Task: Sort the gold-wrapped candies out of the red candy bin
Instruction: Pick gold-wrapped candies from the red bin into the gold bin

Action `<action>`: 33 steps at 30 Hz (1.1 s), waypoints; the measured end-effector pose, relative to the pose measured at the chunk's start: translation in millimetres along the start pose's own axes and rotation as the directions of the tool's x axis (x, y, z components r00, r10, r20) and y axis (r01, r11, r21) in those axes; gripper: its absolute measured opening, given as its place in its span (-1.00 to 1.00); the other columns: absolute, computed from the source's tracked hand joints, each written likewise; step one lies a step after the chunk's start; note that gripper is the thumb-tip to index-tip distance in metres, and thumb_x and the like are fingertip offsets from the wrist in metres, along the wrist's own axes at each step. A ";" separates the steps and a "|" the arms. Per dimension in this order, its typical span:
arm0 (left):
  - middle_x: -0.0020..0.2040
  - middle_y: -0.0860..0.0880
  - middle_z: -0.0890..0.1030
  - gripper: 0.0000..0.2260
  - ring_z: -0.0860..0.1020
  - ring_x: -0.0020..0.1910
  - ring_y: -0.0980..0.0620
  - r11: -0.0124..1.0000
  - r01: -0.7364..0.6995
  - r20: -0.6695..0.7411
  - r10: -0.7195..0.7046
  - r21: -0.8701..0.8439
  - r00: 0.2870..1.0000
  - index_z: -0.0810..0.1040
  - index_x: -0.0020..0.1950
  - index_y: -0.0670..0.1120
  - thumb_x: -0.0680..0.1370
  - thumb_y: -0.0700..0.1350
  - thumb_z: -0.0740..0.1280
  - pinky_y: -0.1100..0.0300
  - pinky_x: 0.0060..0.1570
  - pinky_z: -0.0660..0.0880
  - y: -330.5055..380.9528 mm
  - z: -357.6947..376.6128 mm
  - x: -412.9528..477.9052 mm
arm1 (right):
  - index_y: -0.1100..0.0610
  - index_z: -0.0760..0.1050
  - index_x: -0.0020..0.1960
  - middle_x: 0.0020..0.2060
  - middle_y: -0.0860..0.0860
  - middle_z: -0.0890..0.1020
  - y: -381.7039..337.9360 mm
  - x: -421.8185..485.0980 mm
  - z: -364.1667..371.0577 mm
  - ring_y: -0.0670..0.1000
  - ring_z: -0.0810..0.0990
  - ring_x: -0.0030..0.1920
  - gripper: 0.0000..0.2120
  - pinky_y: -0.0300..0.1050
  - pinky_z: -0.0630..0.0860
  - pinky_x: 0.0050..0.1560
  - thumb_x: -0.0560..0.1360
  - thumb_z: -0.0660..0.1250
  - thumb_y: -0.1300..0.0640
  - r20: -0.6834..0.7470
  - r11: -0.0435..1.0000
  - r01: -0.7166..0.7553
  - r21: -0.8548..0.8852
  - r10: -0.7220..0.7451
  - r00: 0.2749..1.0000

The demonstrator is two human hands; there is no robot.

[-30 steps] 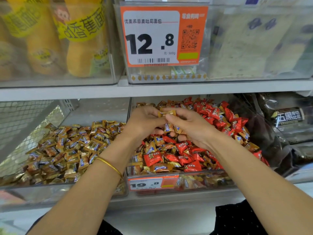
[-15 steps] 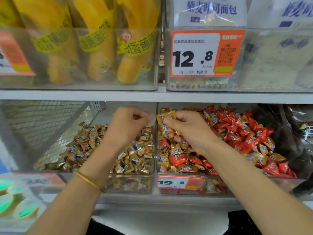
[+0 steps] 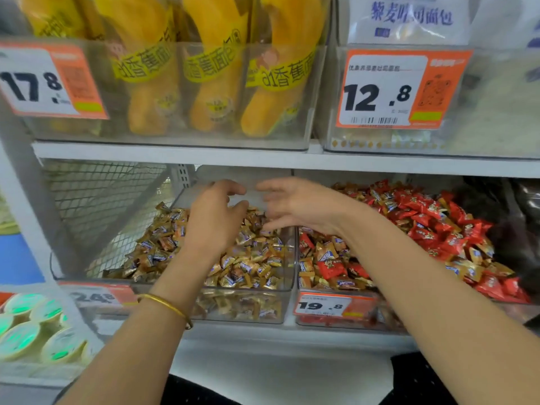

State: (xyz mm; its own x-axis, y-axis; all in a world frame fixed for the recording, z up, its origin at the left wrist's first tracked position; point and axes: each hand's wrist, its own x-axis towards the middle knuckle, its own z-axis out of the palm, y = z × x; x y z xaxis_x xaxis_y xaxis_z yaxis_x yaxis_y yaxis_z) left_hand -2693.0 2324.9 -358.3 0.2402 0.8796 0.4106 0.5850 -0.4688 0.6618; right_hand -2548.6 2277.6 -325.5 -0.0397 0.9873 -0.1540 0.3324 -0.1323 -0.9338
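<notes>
Two clear bins stand side by side on the lower shelf. The left bin (image 3: 287, 299) is heaped with gold-wrapped candies (image 3: 251, 267). The right bin (image 3: 298, 258) holds red candies (image 3: 420, 217) with gold ones (image 3: 327, 252) mixed in, mostly near its front. Both hands hover over the back of the left bin. My left hand (image 3: 214, 217) has its fingers spread, nothing in it. My right hand (image 3: 295, 204) is beside it, palm turned left, fingers apart and blurred, also holding nothing.
The shelf board (image 3: 263, 162) hangs low above the hands. Above it are bins of yellow banana-bread packs (image 3: 210, 83) and price tags (image 3: 394, 89). A wire mesh panel (image 3: 96, 206) closes the left side. Dark packets (image 3: 514, 223) lie far right; green-lidded cups (image 3: 32, 328) lower left.
Both hands moved left from the red bin to above the gold bin. The right hand's gold candies are gone from its grip, and both hands have opened.
</notes>
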 end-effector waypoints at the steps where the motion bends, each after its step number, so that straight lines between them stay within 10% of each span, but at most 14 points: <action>1: 0.12 -0.01 0.50 -0.82 0.48 0.05 0.05 0.999 -0.048 0.010 0.048 0.009 0.999 0.54 0.13 -0.06 0.54 -0.17 0.31 0.23 -0.05 0.34 7.1 4.3 -1.0 | 0.20 0.32 0.40 0.36 0.22 0.35 4.7 -11.6 -13.6 0.11 0.47 0.28 -0.58 -0.15 0.57 0.07 0.56 0.18 0.40 -0.068 0.999 0.047 -0.008 -0.047 0.997; 8: 0.18 0.02 0.55 -0.81 0.46 0.21 0.05 0.800 -0.597 0.406 0.528 0.056 0.746 0.59 0.14 -0.06 0.55 -0.18 0.29 0.19 0.25 0.34 54.2 53.3 -14.1 | 0.20 0.59 0.01 -0.04 0.15 0.65 64.1 -68.2 -80.5 0.01 0.64 -0.12 -0.84 -0.18 0.63 -0.13 0.49 0.32 0.37 -0.297 0.914 -0.123 -0.387 0.003 0.955; 14: 0.07 -0.02 0.60 -0.78 0.54 0.08 -0.08 0.584 -0.712 0.634 0.390 0.391 0.668 0.50 0.20 0.01 0.56 -0.09 0.25 0.17 -0.01 0.34 70.9 81.2 -15.4 | 0.07 0.44 0.33 0.13 -0.02 0.59 83.0 -49.7 -72.6 -0.01 0.53 0.08 -0.54 -0.23 0.40 -0.09 0.45 0.42 0.10 -0.064 0.618 -0.002 -0.786 -0.078 0.995; 23: -0.09 0.02 0.57 -0.87 0.51 0.03 -0.10 0.567 -0.654 0.646 0.258 0.501 0.719 0.46 0.09 0.02 0.55 -0.08 0.29 0.21 -0.19 0.25 79.1 86.6 -13.2 | 0.07 0.50 0.12 -0.02 0.03 0.57 94.7 -46.3 -79.9 0.04 0.54 -0.07 -0.76 -0.02 0.52 -0.10 0.46 0.39 0.13 -0.086 0.486 0.025 -0.873 -0.205 0.975; 29: -0.08 -0.02 0.58 -0.85 0.52 -0.05 -0.06 0.738 -0.579 0.547 0.343 0.346 0.764 0.44 0.06 -0.03 0.53 -0.10 0.32 0.16 -0.20 0.38 66.4 89.8 -7.3 | 0.12 0.58 0.03 -0.27 -0.21 0.46 94.3 -53.4 -93.4 -0.08 0.51 -0.21 -0.82 -0.28 0.41 -0.23 0.45 0.38 0.29 -0.308 0.751 0.018 -0.661 -0.292 0.906; 33: 0.06 -0.05 0.56 -0.78 0.54 -0.08 -0.01 0.906 -0.410 0.453 0.324 0.104 0.831 0.44 0.23 -0.04 0.58 -0.13 0.26 0.19 -0.15 0.42 73.2 84.2 -3.2 | 0.14 0.60 0.01 -0.12 -0.09 0.57 89.1 -60.8 -101.3 -0.22 0.47 -0.48 -0.81 -0.40 0.46 -0.40 0.45 0.38 0.35 -0.507 0.991 0.070 -0.116 -0.120 0.853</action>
State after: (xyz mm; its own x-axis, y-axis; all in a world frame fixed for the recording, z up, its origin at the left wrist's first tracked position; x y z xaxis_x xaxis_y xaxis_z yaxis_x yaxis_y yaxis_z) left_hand -2585.7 2294.6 -364.0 0.7398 0.6154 0.2718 0.5119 -0.7771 0.3663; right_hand -2421.2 2214.7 -366.7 0.4044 0.9031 0.1442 0.4358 -0.0517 -0.8985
